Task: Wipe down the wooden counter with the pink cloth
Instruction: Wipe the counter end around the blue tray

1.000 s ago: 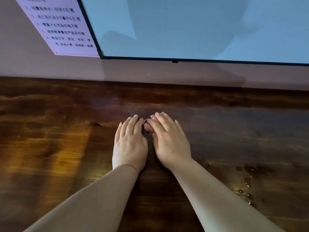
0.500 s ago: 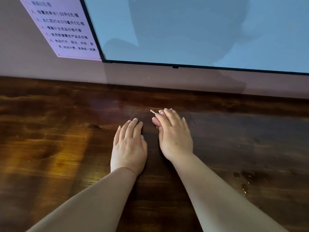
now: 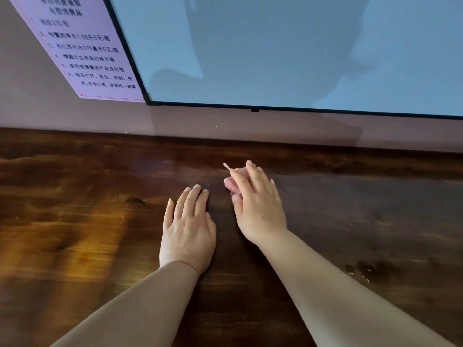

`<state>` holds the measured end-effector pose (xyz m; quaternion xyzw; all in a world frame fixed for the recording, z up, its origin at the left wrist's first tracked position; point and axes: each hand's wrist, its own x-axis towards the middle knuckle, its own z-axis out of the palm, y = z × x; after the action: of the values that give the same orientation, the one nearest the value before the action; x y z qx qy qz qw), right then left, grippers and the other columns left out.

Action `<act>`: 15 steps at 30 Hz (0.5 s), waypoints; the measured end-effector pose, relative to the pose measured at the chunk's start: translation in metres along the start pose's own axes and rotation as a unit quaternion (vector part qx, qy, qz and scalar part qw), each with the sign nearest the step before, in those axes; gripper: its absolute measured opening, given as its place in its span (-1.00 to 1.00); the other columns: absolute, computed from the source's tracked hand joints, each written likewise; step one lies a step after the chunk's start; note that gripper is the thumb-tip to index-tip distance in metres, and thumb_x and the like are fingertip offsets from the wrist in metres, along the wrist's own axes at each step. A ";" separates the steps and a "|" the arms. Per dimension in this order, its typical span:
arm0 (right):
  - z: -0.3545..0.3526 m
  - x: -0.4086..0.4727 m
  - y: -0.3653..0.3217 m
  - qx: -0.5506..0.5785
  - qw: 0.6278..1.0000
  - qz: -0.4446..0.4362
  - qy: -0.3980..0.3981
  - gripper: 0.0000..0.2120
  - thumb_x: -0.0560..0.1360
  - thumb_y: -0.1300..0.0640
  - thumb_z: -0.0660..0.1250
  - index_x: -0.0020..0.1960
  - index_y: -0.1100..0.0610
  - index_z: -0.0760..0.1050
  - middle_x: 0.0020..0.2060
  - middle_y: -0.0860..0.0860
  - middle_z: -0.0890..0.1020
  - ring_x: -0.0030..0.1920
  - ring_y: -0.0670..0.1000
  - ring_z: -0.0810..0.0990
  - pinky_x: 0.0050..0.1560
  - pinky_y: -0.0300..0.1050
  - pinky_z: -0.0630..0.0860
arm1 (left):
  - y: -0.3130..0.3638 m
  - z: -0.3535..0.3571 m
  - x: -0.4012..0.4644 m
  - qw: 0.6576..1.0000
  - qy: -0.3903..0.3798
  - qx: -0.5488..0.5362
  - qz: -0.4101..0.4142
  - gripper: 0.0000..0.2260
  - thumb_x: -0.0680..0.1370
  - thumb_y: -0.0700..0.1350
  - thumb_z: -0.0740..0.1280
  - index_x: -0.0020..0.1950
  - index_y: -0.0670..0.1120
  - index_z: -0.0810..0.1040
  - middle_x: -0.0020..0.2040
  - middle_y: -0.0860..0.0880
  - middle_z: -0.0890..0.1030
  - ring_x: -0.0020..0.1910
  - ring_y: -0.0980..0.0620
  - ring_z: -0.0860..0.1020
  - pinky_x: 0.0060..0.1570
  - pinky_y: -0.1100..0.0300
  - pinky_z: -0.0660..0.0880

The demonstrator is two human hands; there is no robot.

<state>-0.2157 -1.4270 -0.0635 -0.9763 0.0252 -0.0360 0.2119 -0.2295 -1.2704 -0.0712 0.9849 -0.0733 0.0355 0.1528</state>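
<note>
A dark wooden counter point(image 3: 75, 221) fills the lower part of the head view. My right hand point(image 3: 258, 206) lies palm down on it and presses a small bunched pink cloth point(image 3: 231, 184). Only a bit of the cloth shows at my fingertips, with one corner sticking up. The hand hides the remainder of the cloth. My left hand point(image 3: 188, 229) rests flat on the wood just to the left, fingers together, holding nothing and not touching the cloth.
The counter ends at a wall point(image 3: 37, 108) at the back. A large black-framed screen point(image 3: 288, 53) hangs there, with a printed notice point(image 3: 85, 48) to its left. Water drops point(image 3: 368, 270) sit on the wood at the right.
My right hand has slid the cloth away from me toward the wall and apart from the left hand. My left hand has stayed about where it was.
</note>
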 end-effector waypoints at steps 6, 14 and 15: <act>-0.003 0.000 0.017 0.006 1.000 -0.029 -0.011 -0.49 0.68 0.13 0.09 0.60 -0.09 0.11 0.60 -0.11 0.10 0.60 -0.06 -0.02 0.58 0.03 0.08 | 0.000 0.003 0.001 1.000 0.022 -0.007 -0.001 -0.57 0.58 -0.11 0.21 0.46 -0.08 0.42 0.50 -0.01 0.37 0.52 0.00 0.26 0.52 -0.09 0.15; 0.002 0.007 0.006 -0.006 1.000 0.023 0.007 -0.47 0.66 0.11 0.14 0.56 -0.19 0.09 0.59 -0.16 0.04 0.61 -0.05 -0.10 0.59 0.09 -0.06 | -0.001 0.004 0.001 1.000 0.017 0.006 -0.003 -0.56 0.60 -0.07 0.15 0.49 -0.05 0.39 0.52 0.02 0.34 0.54 0.03 0.22 0.54 -0.04 0.08; 0.002 0.001 0.008 -0.018 1.000 0.007 0.006 -0.47 0.66 0.09 0.13 0.56 -0.21 0.09 0.59 -0.16 0.05 0.60 -0.07 -0.08 0.57 0.07 -0.08 | -0.001 0.004 0.001 1.000 0.017 0.005 -0.003 -0.56 0.59 -0.07 0.15 0.48 -0.05 0.39 0.52 0.02 0.35 0.54 0.03 0.22 0.53 -0.04 0.08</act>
<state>-0.2152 -1.4336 -0.0687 -0.9796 0.0342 -0.0397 0.1940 -0.2281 -1.2707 -0.0747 0.9851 -0.0678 0.0519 0.1492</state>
